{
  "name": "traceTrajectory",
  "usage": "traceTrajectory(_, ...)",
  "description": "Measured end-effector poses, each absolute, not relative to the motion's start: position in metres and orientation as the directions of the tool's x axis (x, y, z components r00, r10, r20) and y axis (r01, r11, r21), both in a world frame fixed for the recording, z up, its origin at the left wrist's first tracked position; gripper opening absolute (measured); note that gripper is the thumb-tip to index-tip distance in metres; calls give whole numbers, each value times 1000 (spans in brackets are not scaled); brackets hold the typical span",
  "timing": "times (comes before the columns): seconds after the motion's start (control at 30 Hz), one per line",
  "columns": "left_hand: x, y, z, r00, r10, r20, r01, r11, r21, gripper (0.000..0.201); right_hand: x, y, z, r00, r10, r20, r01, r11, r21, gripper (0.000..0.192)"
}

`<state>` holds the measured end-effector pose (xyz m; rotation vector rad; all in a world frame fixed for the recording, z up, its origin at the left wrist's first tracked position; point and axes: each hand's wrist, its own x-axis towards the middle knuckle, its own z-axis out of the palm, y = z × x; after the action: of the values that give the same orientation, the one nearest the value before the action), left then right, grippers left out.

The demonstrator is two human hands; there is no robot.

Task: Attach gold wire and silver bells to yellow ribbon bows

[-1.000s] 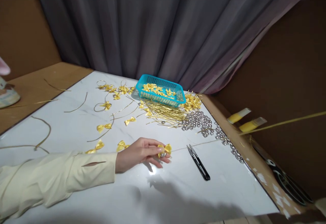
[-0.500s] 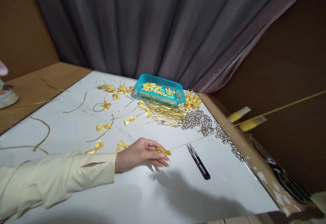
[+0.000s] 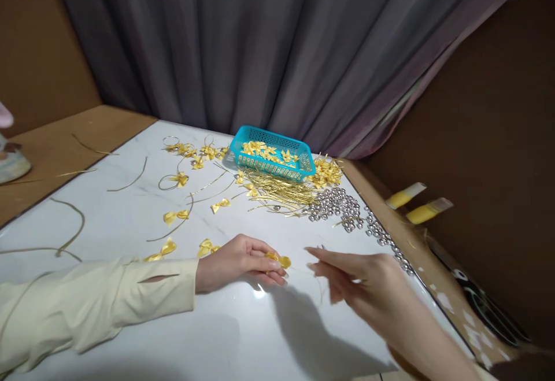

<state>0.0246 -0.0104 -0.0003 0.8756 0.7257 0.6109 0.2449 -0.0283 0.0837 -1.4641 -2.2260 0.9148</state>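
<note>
My left hand [image 3: 243, 262] is closed in a pinch on a yellow ribbon bow [image 3: 280, 259], held just above the white tabletop. From the bow a thin pale thread [image 3: 301, 270] runs slackly toward my right hand. My right hand [image 3: 368, 285] is smeared by motion, its fingers pointing left at the bow; whether they grip the thread cannot be made out. Behind its fingertips only the tips of the black thread snips [image 3: 323, 247] peek out; the rest is covered. Close to my left wrist lies another yellow bow [image 3: 208, 247].
A blue basket [image 3: 272, 167] of yellow bows stands at the back. Around it lie gold cords [image 3: 281, 190], a bow pile [image 3: 326, 171] and silver beads [image 3: 336, 204]. Loose cords [image 3: 80, 230] and more bows [image 3: 176, 217] lie left. Two yellow-filled tubes [image 3: 427, 211] are at the right edge.
My right hand has come into view from the right, over the snips. The taut thread from the bow toward the upper right has gone slack. My left hand stays put.
</note>
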Motion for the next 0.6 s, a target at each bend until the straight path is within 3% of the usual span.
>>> traceTrajectory(0.07,24,-11,1,622,726,-293,-157,483,862,26,232,-24,67,-436,893,-115,716,267,-645,32)
traceTrajectory(0.23,24,-11,1,644,705,-297,-114,471,875,25,216,-5,53,-583,695,-420,630,60,-775,25)
traceTrajectory(0.6,23,-11,1,671,692,-264,-120,454,883,23,217,0,54,-499,773,-392,578,-40,-815,21)
